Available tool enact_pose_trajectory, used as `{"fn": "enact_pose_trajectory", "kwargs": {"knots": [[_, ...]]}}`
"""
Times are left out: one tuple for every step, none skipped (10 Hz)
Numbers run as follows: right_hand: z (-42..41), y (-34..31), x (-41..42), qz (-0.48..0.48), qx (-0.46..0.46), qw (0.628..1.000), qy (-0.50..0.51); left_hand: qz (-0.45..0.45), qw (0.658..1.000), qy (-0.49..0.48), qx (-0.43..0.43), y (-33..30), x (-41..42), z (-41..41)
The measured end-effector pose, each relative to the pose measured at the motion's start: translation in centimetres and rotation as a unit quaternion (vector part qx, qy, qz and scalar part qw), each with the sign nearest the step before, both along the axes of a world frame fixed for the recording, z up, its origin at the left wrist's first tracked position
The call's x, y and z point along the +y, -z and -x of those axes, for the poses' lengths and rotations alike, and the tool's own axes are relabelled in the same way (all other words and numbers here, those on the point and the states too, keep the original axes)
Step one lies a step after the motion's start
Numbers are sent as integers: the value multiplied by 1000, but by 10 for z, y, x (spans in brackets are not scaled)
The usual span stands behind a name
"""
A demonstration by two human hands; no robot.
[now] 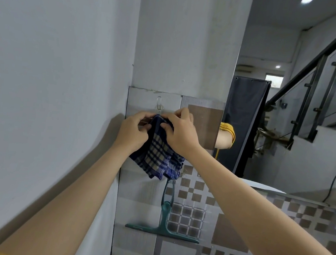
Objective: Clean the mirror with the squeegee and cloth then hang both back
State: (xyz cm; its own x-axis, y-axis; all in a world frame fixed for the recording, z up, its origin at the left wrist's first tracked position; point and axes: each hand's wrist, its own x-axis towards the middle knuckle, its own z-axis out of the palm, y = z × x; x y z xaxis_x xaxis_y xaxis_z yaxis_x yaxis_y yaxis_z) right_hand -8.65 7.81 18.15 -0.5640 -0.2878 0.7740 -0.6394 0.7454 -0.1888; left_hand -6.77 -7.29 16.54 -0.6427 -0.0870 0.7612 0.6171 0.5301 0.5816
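Observation:
A blue and beige checked cloth [158, 154] hangs down from both my hands against the tiled wall. My left hand [133, 131] pinches its top left edge, and my right hand [180, 131] grips its top right. A clear wall hook [158, 103] sits just above my hands, with nothing on it. Below the cloth a green squeegee [164, 218] hangs on the tiles, blade down; its hanging point is hidden behind the cloth. The mirror [300, 99] fills the right side and reflects a staircase and my yellow-sleeved arm.
A plain grey wall [54, 74] runs close along the left, meeting the tiles in a corner. Patterned brown and grey tiles [195, 213] cover the wall below the mirror. A white ledge [260, 186] runs along the mirror's bottom edge.

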Motion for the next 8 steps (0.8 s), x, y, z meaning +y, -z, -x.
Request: {"fn": "enact_pose_trajectory", "kwargs": {"knots": [[-2, 4, -2, -2, 1, 999, 43, 3, 1000, 1, 1, 1, 0, 1], [-4, 3, -5, 0, -22, 999, 37, 18, 999, -4, -28, -5, -2, 2], [-10, 1, -8, 22, -78, 997, 2, 36, 997, -3, -67, -14, -3, -1], [-15, -2, -9, 54, -123, 991, -21, 68, 994, -14, -86, -24, -3, -7], [-24, -6, -9, 64, -152, 986, -33, 87, 992, -33, -89, -29, -4, -15], [-31, -5, -9, 62, -148, 986, -34, 77, 991, -45, -94, -25, 0, -20], [-40, -3, -9, 60, -116, 991, -24, 46, 990, -50, -123, -21, 5, -26], [-42, -4, -9, 72, -97, 993, -4, 28, 990, -76, -119, -17, 4, -28]]}}
